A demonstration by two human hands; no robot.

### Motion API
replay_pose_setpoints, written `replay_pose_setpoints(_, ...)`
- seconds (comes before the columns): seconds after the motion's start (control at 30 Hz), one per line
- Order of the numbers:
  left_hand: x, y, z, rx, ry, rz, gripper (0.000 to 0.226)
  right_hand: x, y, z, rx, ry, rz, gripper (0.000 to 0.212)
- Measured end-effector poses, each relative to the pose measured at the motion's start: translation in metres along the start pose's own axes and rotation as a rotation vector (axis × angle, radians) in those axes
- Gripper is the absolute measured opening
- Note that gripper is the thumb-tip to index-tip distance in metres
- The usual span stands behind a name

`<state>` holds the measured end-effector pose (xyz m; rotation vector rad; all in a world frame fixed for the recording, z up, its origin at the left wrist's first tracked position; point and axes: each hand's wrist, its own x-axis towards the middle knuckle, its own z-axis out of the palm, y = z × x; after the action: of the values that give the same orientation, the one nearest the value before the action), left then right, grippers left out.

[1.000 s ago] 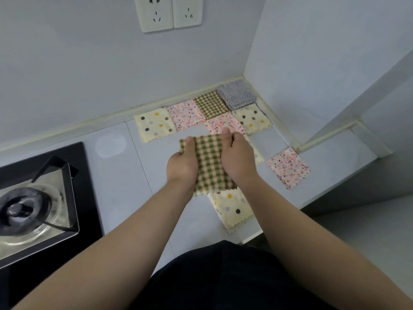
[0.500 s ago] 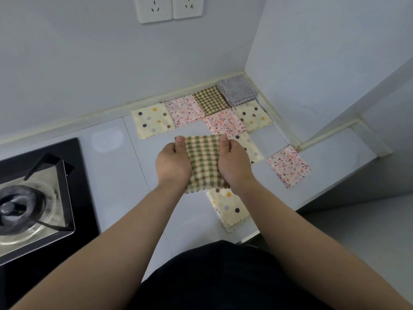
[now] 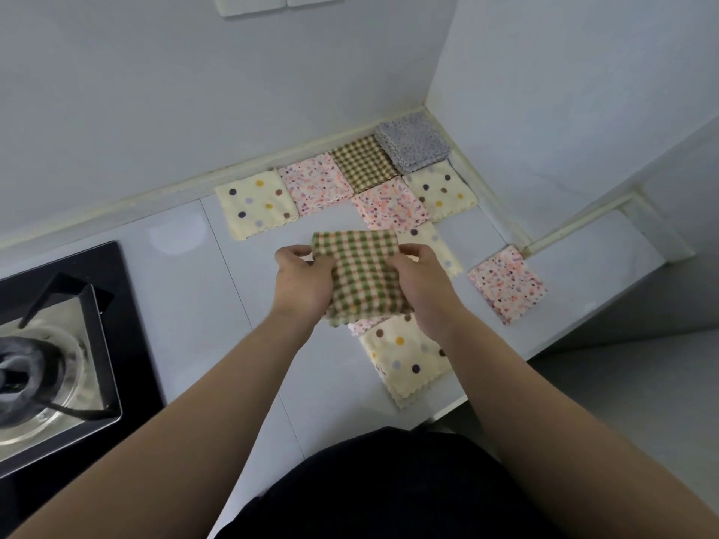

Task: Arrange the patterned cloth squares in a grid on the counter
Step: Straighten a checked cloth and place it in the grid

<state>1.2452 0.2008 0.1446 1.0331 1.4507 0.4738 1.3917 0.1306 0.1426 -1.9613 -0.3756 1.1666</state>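
Your left hand [image 3: 301,284] and your right hand [image 3: 422,289] both grip the green check cloth [image 3: 360,274]. Each hand pinches one side edge with curled fingers and thumb. The cloth is spread between them over the middle of the counter [image 3: 186,305], and whether it touches the surface I cannot tell.

Along the back wall lies a row of four: a dotted cloth [image 3: 256,204], a pink cloth [image 3: 316,184], a brown check cloth [image 3: 364,163] and a grey stack [image 3: 413,141] in the corner. In front of them, touching, lie a second pink cloth [image 3: 391,204] and a second dotted cloth [image 3: 441,190].

A third dotted cloth [image 3: 435,243] is partly hidden behind your right hand. A dotted pile [image 3: 408,355] lies near the front edge, just below the green check cloth. A pink pile [image 3: 505,284] lies apart on the right. The stove [image 3: 50,352] is at the left.
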Motion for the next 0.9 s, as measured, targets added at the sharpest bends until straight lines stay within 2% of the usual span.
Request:
replay_pose_setpoints(0.1, 0.012, 0.003, -0.001, 0.071, -0.082, 0.038, 0.025, 0.01, -0.001, -0.01, 0.1, -0.05, 0.065, 0.044)
replay_pose_setpoints(0.2, 0.02, 0.005, 0.004, 0.232, -0.184, 0.174, 0.018, 0.017, 0.002, -0.021, 0.084, -0.074, 0.048, 0.04)
replay_pose_setpoints(0.3, 0.03, 0.01, 0.01, 0.323, -0.241, 0.244, 0.028, 0.023, 0.004, -0.032, 0.063, -0.077, 0.013, 0.036)
replay_pose_setpoints(0.47, 0.052, 0.022, 0.025, 0.419, -0.281, 0.264, 0.023, 0.038, -0.005, -0.049, -0.252, -0.052, -0.157, 0.03)
replay_pose_setpoints(0.57, 0.073, 0.032, 0.036, 0.405, -0.266, 0.269, 0.017, 0.073, -0.026, -0.048, -0.37, 0.03, -0.306, 0.026)
replay_pose_setpoints(0.73, 0.128, 0.063, 0.057, 0.367, -0.136, 0.302, 0.03, 0.165, -0.066, -0.032, -0.514, 0.08, -0.653, 0.019)
replay_pose_setpoints(0.9, 0.192, 0.095, 0.079, 0.318, -0.021, 0.265, 0.037, 0.251, -0.099, -0.021, -0.606, 0.054, -0.686, 0.024)
